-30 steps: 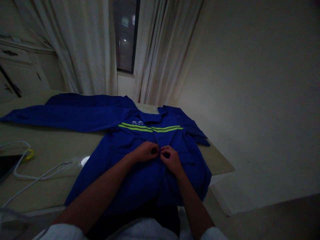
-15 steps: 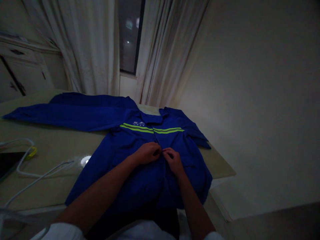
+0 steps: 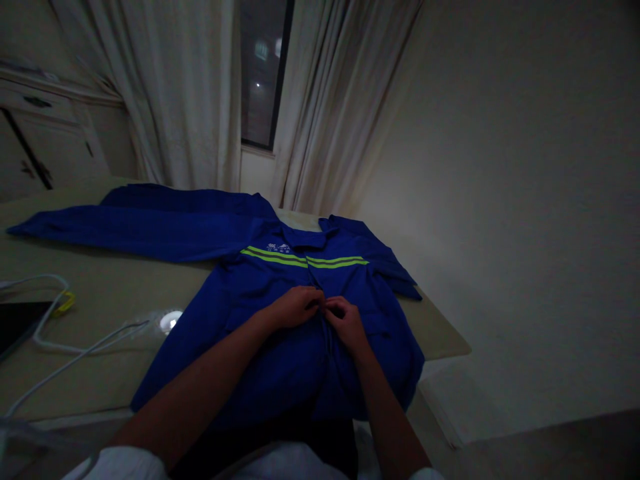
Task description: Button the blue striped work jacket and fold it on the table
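Note:
A blue work jacket [image 3: 280, 360] with yellow-green chest stripes and a white printed logo lies front up on the table, its collar away from me. One long sleeve stretches out to the left; the other is bent on the right. At the middle of the front opening, below the stripes, my left hand [image 3: 299, 307] pinches the jacket's edge. My right hand [image 3: 346, 323] pinches the facing edge, its fingertips meeting those of the left. Any button between the fingers is hidden.
The pale table [image 3: 170, 280] ends at a corner on the right. On its left lie a white cable [image 3: 85, 350], a dark flat device [image 3: 23, 323] and a shiny round white object [image 3: 171, 321]. Curtains [image 3: 195, 93], a window [image 3: 263, 73] and a cabinet [image 3: 55, 133] stand behind.
My fingertips have drawn slightly closer together at the front opening. The jacket lies almost as before, and the view has shifted very little.

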`<action>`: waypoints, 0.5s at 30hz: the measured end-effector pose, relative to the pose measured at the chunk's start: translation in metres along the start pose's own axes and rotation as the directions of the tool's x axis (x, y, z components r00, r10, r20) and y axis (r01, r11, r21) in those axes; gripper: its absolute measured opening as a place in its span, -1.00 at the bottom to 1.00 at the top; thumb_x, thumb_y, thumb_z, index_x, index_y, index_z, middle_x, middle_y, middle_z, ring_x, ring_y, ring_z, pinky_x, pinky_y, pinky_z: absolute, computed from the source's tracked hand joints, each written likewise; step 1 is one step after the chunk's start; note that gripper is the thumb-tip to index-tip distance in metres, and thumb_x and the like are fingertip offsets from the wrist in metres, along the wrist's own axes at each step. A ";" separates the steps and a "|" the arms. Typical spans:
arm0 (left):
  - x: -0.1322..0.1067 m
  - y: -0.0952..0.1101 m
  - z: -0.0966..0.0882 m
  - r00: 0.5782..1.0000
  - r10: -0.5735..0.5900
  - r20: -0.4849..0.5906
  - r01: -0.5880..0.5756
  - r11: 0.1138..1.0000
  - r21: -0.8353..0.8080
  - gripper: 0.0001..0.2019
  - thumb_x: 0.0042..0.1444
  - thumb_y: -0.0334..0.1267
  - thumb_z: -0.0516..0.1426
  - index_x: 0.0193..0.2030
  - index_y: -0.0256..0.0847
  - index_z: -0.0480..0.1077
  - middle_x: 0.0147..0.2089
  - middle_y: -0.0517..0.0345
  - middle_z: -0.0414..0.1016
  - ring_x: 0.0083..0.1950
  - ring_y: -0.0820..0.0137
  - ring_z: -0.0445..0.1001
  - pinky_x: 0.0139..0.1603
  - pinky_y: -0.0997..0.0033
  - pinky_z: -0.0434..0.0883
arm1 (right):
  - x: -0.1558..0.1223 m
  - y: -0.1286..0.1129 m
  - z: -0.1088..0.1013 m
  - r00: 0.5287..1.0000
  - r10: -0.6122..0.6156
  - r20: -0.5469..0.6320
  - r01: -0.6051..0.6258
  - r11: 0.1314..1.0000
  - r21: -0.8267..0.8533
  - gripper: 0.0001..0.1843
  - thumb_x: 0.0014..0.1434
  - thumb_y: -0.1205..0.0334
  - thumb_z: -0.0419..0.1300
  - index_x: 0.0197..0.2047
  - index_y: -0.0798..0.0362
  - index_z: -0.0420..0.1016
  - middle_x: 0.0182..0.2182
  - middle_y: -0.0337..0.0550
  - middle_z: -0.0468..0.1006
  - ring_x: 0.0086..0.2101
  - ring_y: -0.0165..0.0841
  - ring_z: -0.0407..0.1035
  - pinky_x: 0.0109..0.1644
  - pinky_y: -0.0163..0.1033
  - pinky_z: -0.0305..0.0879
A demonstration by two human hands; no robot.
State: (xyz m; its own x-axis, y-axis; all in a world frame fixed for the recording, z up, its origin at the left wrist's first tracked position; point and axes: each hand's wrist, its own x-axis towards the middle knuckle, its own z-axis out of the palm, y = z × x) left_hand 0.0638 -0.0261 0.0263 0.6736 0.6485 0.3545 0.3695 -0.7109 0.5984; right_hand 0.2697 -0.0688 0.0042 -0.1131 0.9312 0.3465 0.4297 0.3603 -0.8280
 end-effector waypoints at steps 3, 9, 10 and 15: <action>0.002 -0.003 0.001 0.994 -0.105 0.005 0.105 0.987 -0.118 -0.80 0.12 -0.45 0.14 -0.20 -0.18 0.56 -0.31 0.16 0.61 -0.29 0.37 0.54 -0.27 0.47 0.30 | -0.001 0.000 0.001 0.999 -0.026 -0.018 0.025 0.998 -0.059 -0.87 0.17 0.17 0.34 -0.28 0.03 0.69 -0.17 -0.03 0.65 -0.14 -0.21 0.55 -0.02 -0.13 0.45; 0.003 -0.007 0.006 0.981 -0.193 -0.023 0.181 0.953 -0.241 -0.78 0.05 -0.43 0.17 -0.20 -0.24 0.61 -0.33 0.14 0.66 -0.32 0.37 0.59 -0.31 0.49 0.35 | -0.002 -0.001 0.003 0.997 -0.069 -0.027 0.066 0.994 -0.092 -0.92 0.17 0.24 0.32 -0.28 0.03 0.65 -0.19 -0.05 0.63 -0.18 -0.24 0.54 -0.07 -0.17 0.46; 0.004 -0.008 0.005 0.980 -0.200 -0.021 0.189 0.952 -0.243 -0.78 0.03 -0.43 0.17 -0.21 -0.25 0.62 -0.33 0.13 0.66 -0.32 0.37 0.58 -0.31 0.49 0.35 | -0.002 -0.001 0.003 0.997 -0.077 -0.024 0.075 0.992 -0.103 -0.93 0.16 0.25 0.32 -0.29 0.03 0.64 -0.20 -0.06 0.63 -0.19 -0.24 0.54 -0.08 -0.18 0.46; 0.005 -0.010 0.003 0.976 -0.217 0.033 0.218 0.934 -0.284 -0.76 0.02 -0.42 0.14 -0.24 -0.26 0.64 -0.32 0.11 0.67 -0.31 0.36 0.58 -0.30 0.48 0.37 | -0.006 -0.007 0.006 0.988 -0.155 -0.009 0.148 0.958 -0.246 -0.95 0.17 0.33 0.30 -0.26 0.02 0.59 -0.20 -0.08 0.61 -0.19 -0.25 0.53 -0.08 -0.18 0.45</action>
State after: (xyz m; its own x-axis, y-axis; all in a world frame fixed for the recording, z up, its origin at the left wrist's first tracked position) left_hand 0.0656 -0.0162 0.0200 0.5981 0.7781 0.1919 0.3098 -0.4453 0.8401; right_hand 0.2625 -0.0770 0.0052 -0.1698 0.8637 0.4745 0.6149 0.4691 -0.6339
